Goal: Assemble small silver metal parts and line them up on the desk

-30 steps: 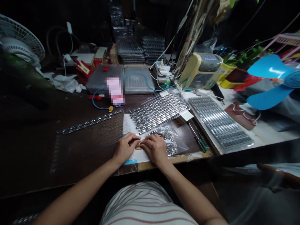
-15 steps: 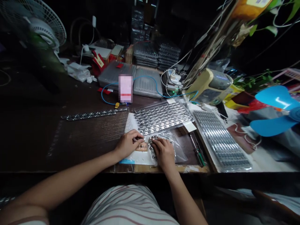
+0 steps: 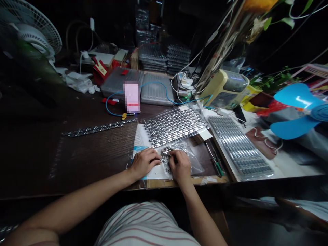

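My left hand (image 3: 145,163) rests on white paper (image 3: 139,135) at the desk's front edge. Its fingers are bent together over a small tan piece, mostly covered, and what they grip is hidden. Close by on the right, my right hand (image 3: 180,167) has its fingers curled down at the edge of a pile of small shiny metal parts (image 3: 166,154). Whatever lies between those fingertips cannot be made out. Under and beside this hand spreads a clear plastic bag (image 3: 196,160). Just beyond both hands, a clear tray (image 3: 176,125) holds rows of shiny metal strips.
Two metal strips (image 3: 98,128) lie to the left. Another filled tray (image 3: 241,148) and a green-handled screwdriver (image 3: 217,167) are on the right. Farther back stand stacked trays (image 3: 152,58), a blue cable (image 3: 166,90) and a yellowish device (image 3: 225,89). Blue fan blades (image 3: 292,130) jut in.
My left hand has turned palm-down and moved slightly lower, now covering most of the tan piece. My right hand stays at the metal parts. The whole view has shifted a little.
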A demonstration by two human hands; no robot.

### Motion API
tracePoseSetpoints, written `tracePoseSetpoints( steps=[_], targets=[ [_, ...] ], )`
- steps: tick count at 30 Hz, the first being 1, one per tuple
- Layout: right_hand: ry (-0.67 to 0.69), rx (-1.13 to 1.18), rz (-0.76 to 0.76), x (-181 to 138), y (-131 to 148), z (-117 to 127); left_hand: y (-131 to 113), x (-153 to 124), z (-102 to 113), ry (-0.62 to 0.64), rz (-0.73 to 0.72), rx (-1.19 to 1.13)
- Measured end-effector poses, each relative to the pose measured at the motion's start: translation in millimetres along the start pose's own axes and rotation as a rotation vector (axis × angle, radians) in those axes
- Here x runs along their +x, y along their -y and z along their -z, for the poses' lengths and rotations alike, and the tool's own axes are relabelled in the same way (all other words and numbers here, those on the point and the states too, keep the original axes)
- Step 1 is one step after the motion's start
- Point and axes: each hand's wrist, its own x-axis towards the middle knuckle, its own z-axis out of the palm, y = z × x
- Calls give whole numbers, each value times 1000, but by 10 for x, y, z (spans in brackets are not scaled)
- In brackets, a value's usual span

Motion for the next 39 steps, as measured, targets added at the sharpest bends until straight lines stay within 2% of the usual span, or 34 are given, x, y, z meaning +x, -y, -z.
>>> tracePoseSetpoints(
  steps=[21,25,28,31,33,35,39],
  targets=[
    [10,-4,17,8,8,6,6,-22,-19,30,-2,-13],
    [-41,41,50,13,6,18,14,10,19,-18,-22,-81],
    [-60,85,66,9,24,34,206,202,254,-181,32,-69],
    [-27,107,68,1,64,30,601,471,632,-320,159,111],
    [4,120,87,-1,105,10,888,597,853,-338,209,224],
    [35,144,111,1,157,-20,1110,639,988,-317,243,311],
    [92,135,86,19,281,-87,1292,532,1054,-267,282,469]
  ],
)
